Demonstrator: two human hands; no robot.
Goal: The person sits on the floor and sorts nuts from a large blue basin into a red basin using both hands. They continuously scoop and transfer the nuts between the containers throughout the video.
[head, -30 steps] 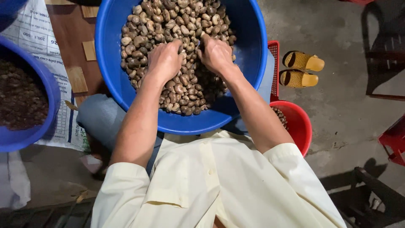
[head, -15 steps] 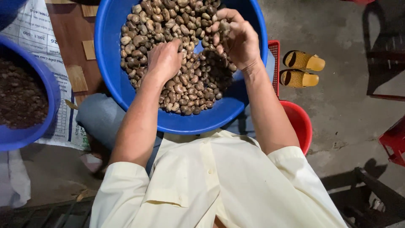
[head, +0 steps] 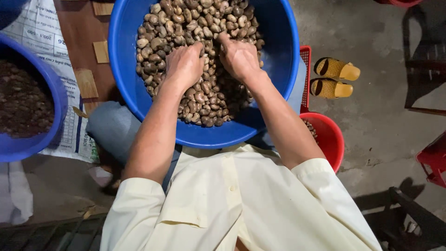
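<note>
A big blue plastic basin (head: 125, 88) rests on my lap, holding a heap of brown-grey nuts (head: 195, 23). Both hands lie palm down in the heap near its middle. My left hand (head: 185, 65) presses on the nuts with its fingers dug in among them. My right hand (head: 239, 56) sits beside it, a finger's width apart, its fingertips buried in the pile. Whether either hand has nuts closed in its fingers is hidden.
A second blue basin (head: 46, 135) of dark shells stands at the left on a printed white sack (head: 37, 28). A red bucket (head: 332, 139) and red crate edge (head: 305, 69) are at my right. Yellow sandals (head: 332, 76) lie on the concrete floor. Red stool (head: 432, 158) far right.
Half a second ago my right hand was lifted over the basin's far right side with nuts in its fingers; it has come back down into the heap beside my left hand.
</note>
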